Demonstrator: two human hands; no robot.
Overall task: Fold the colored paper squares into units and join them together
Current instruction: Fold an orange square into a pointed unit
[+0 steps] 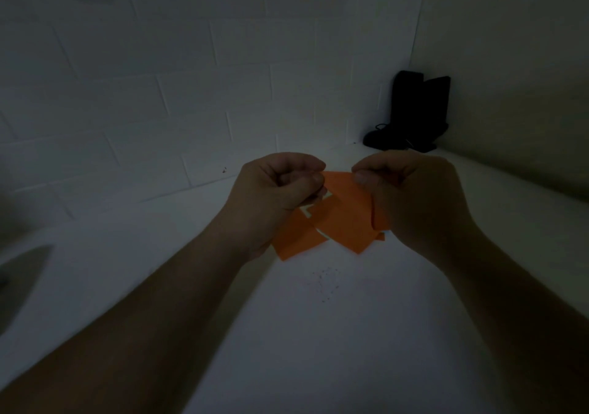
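- Hands raised side by side over a white surface (318, 334), dim light, white brick-pattern wall behind.
- Left hand (274, 190): fingers curled in, thumb and forefinger pinching the upper left edge of an orange paper piece (344, 212).
- Right hand (411, 196): fingers likewise curled, thumb tip pressed against the same piece's upper right edge; part of the paper is hidden behind the palm.
- Held piece hangs between the two hands, lifted off the surface as far as can be judged; a crease or folded flap shows along its right side, next to the right palm.
- Second orange piece (296, 238) lies lower left, partly under the left wrist; small white gaps show between it and the held piece, so the two overlap in view. Cannot tell if they are joined.
- Small orange corner (381, 236) peeks out lower right beneath the held piece; may be a third sheet or a flap, not clear.
- Only orange paper in sight; no other colours visible.
- Progress, as a judgement: early to middle. Some folding appears begun on the held piece; no finished multi-unit assembly is evident. Remaining: finish units, then slot them together.
- Dark specks (325, 283) scattered on the surface below the paper.
- Black object (414, 114), perhaps boots, stands in the far right corner, well apart from the work.
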